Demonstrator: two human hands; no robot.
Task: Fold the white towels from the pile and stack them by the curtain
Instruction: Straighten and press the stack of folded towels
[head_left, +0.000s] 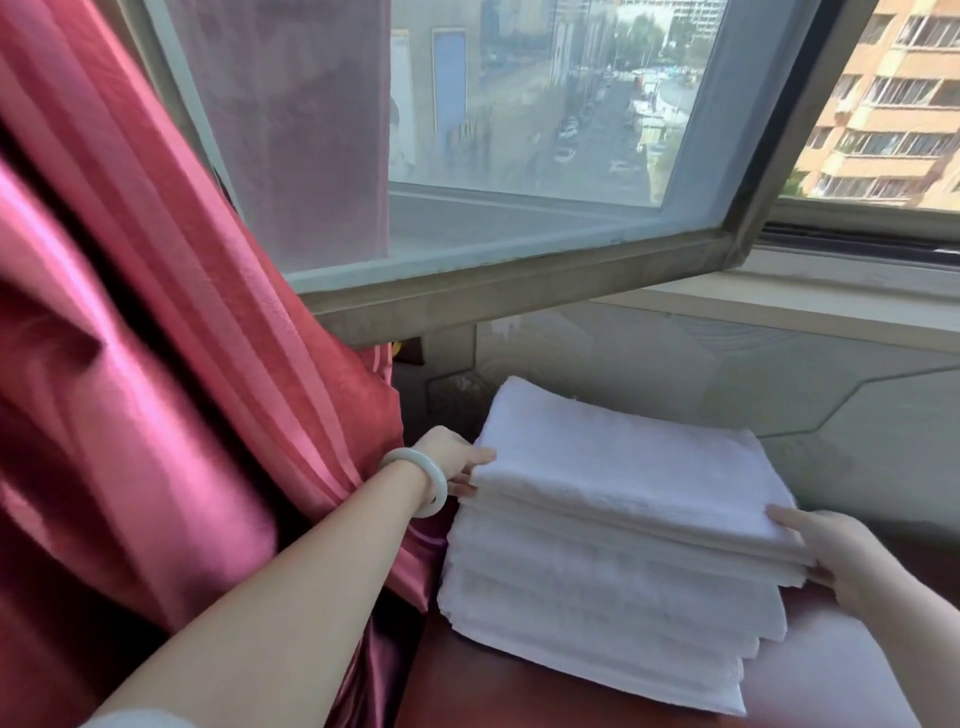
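Left hand, a pale bracelet at its wrist, pinched the near-left end of the top towel, thumb on the cloth and fingers tucked beneath; the right hand gripped the opposite end the same way, thumb above and fingers under the edge. That folded towel lay on the stack of white towels, which sat on a dark red surface (counter or seat, I could not tell) just beside the red curtain, below the open window. The step in hand looked like setting a folded towel on the stack and squaring it. Its edges sat somewhat askew of the layers below, so the next move likely called for a small nudge into line, then letting go at both ends without dragging the fold open, and turning back to the pile, which was not in view.
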